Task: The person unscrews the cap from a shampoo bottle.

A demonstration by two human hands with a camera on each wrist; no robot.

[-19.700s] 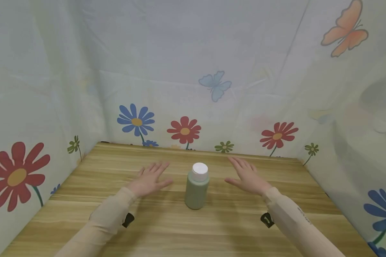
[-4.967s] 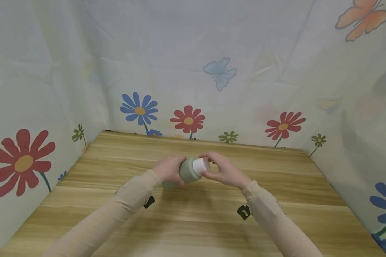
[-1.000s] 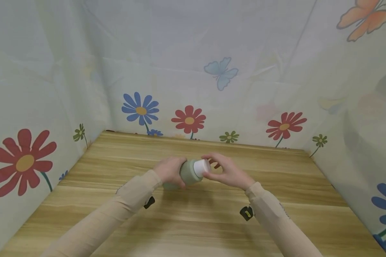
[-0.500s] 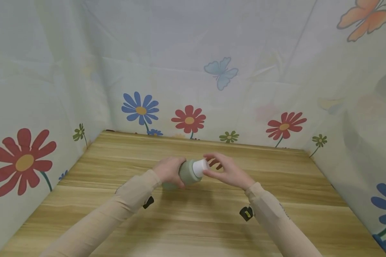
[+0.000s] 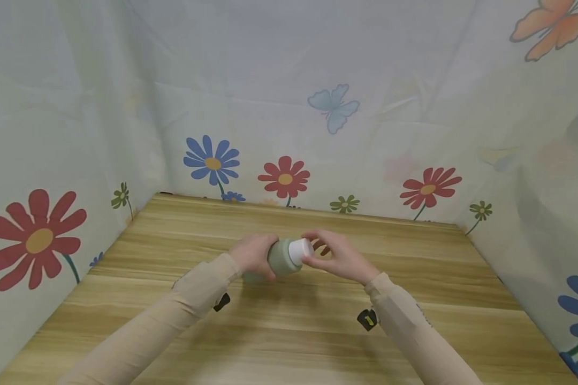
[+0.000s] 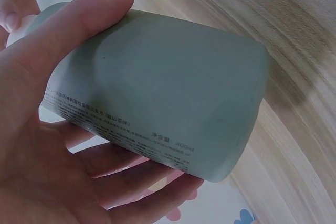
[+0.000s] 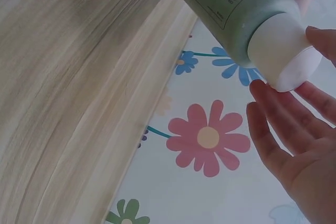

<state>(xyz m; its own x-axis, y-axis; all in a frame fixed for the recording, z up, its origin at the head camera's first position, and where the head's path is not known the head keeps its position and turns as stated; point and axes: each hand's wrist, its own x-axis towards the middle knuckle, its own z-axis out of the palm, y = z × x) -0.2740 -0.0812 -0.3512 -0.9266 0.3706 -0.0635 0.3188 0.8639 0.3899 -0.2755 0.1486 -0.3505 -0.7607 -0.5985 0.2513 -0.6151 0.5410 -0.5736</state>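
A pale green bottle [image 5: 281, 258] is held tilted above the table, its capped end pointing right. My left hand [image 5: 252, 255] grips the body; in the left wrist view the thumb lies over the green bottle [image 6: 173, 82] and the fingers curl beneath it, by small printed text. The white cap [image 5: 299, 251] sits on the bottle's neck. My right hand [image 5: 339, 256] pinches this cap between thumb and fingers. In the right wrist view, the thumb touches one side of the white cap [image 7: 283, 51] and fingertips touch the other.
A wood-grain table [image 5: 289, 331] lies beneath both hands. Pale cloth [image 5: 250, 64] printed with flowers and butterflies stands behind the table and along both sides. A small black device [image 5: 367, 319] is worn under the right wrist, another black device [image 5: 222, 302] under the left.
Long before, the bottle stood upright between two spread hands; since then it was lifted and tilted. Half a second ago the right fingers were looser round the cap; now they have closed in again.
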